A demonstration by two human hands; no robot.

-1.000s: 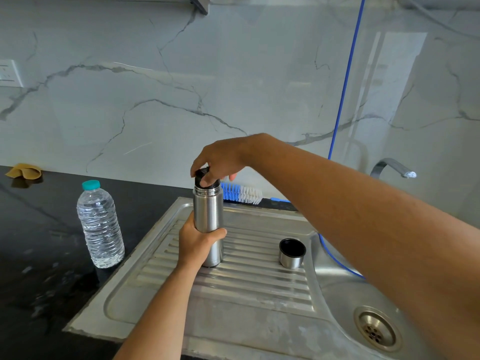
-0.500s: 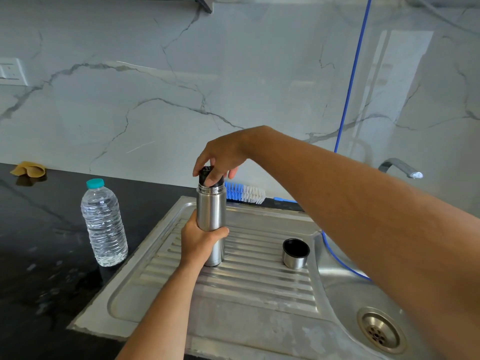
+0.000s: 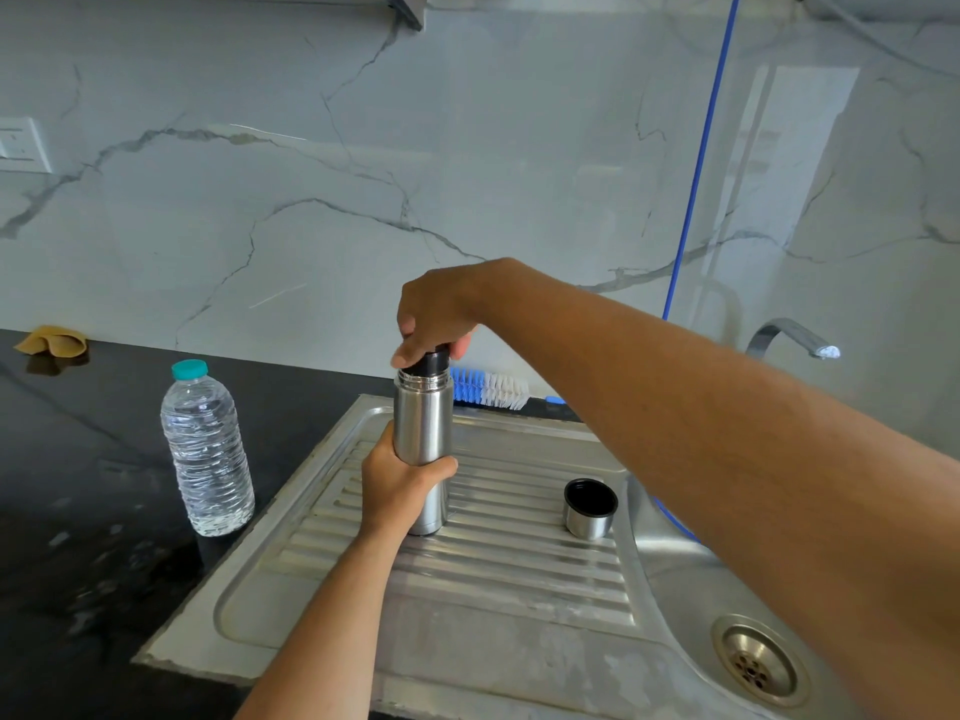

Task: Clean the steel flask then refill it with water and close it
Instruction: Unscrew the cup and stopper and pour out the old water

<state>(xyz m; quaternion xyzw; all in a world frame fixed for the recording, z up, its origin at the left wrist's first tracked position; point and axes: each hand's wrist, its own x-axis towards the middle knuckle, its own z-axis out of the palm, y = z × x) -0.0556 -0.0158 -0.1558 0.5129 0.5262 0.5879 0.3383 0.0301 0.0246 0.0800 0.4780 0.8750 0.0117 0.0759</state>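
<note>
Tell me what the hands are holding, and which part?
The left hand grips the flask around its lower body. The right hand's fingers pinch the black stopper at its top.

The wall [image 3: 467, 174] is of pale grey marble with dark veins and reflects soft daylight. A white socket [image 3: 18, 145] sits far left on it. Below runs a black stone counter [image 3: 78, 511].
</note>
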